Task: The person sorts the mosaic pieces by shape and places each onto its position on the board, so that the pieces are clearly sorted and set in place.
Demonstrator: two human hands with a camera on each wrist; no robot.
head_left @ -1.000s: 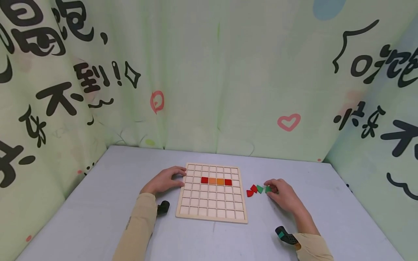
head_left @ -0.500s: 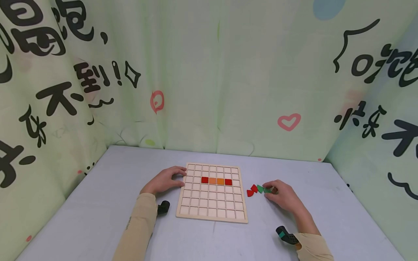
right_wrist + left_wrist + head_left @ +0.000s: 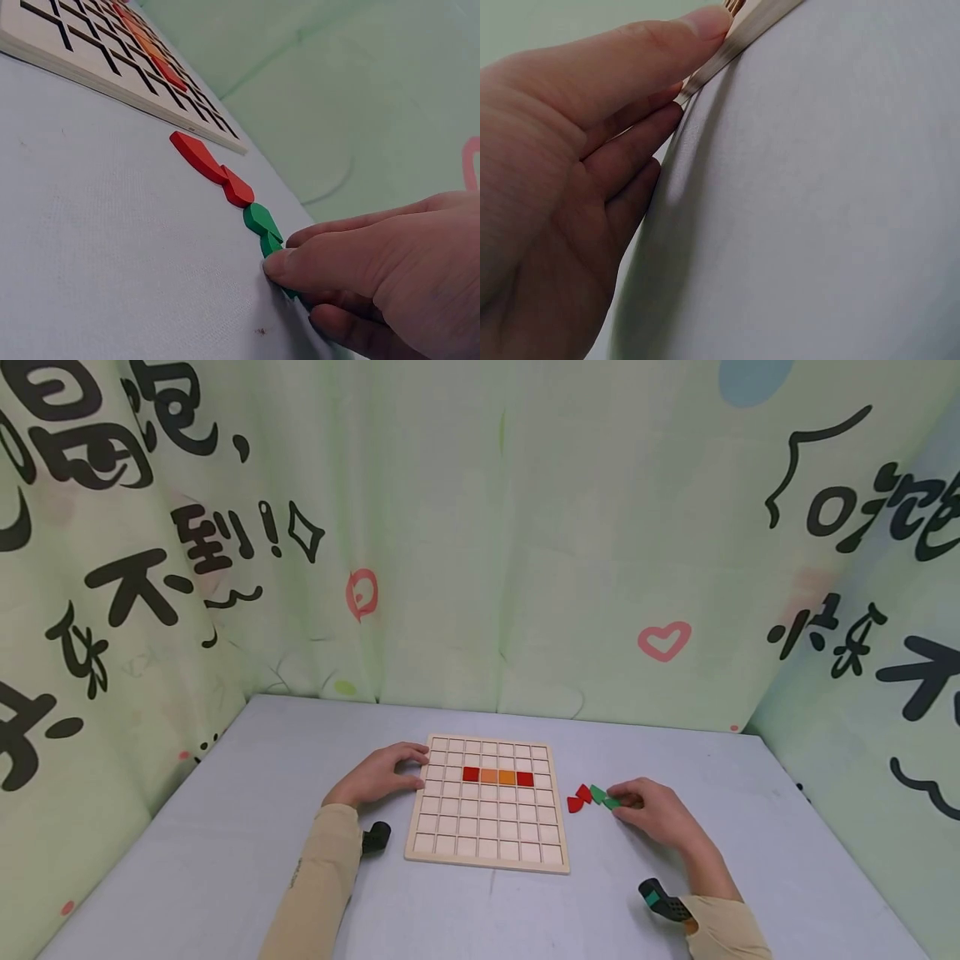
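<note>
A square-celled wooden board (image 3: 487, 831) lies on the table, with a row of two red and two orange square tiles (image 3: 498, 777) in its upper part. Against its left edge rests my left hand (image 3: 378, 774); thumb and fingers touch the rim without curling round it. To the right of the board, my right hand (image 3: 654, 810) pinches a green quarter-round piece (image 3: 271, 245) between thumb and fingers, low at the tabletop. That piece meets a second green piece (image 3: 261, 220). Two red pieces (image 3: 199, 156) continue the line towards the board. My fingers partly hide the held piece.
The white-covered table (image 3: 225, 860) reaches a printed fabric curtain (image 3: 450, 568) at the back and sides. Black straps with small devices sit at both wrists; the right device (image 3: 660, 902) hangs above the table near the sleeve.
My right hand has shifted slightly left and nearer, bringing its green piece up against the other green one. The left hand and the board have stayed in place.
</note>
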